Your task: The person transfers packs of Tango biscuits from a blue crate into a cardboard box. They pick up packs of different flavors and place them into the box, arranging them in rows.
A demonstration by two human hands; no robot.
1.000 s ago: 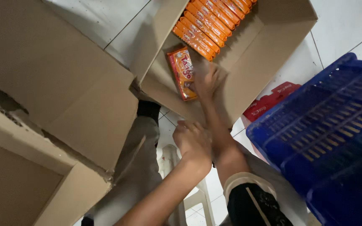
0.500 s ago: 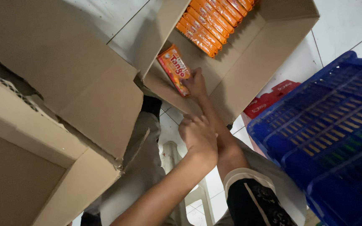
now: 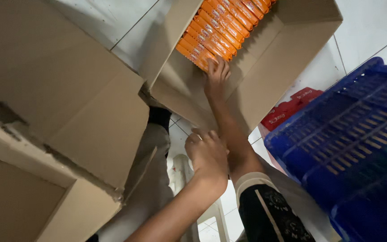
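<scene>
A big cardboard box (image 3: 59, 89) fills the left of the view, its flaps folded out. Right of it a blue plastic crate (image 3: 350, 139) takes up the lower right corner, with a red pack (image 3: 287, 110) lying on the tiled floor (image 3: 368, 22) just beside it. Between them stands the open carton (image 3: 274, 58), and inside it, against the far wall, a tight row of orange packets (image 3: 222, 24) stands on edge. The right hand (image 3: 216, 76) reaches into the carton with its fingers (image 3: 222, 67) spread flat and holding nothing, their tips pressed on the nearest packet at the end of the row. The left hand (image 3: 208, 154) hangs outside the carton, above a pale trouser leg (image 3: 144, 179), with its fingers curled loosely in; whether it grips anything cannot be told from here. Seating this end packet well seems to call for an even push from the flat of the fingers, square to the row, so it stands upright and flush with its neighbours rather than leaning into the bare part of the carton. Too much pressure at one corner could tip it or crumple the wrapper.
</scene>
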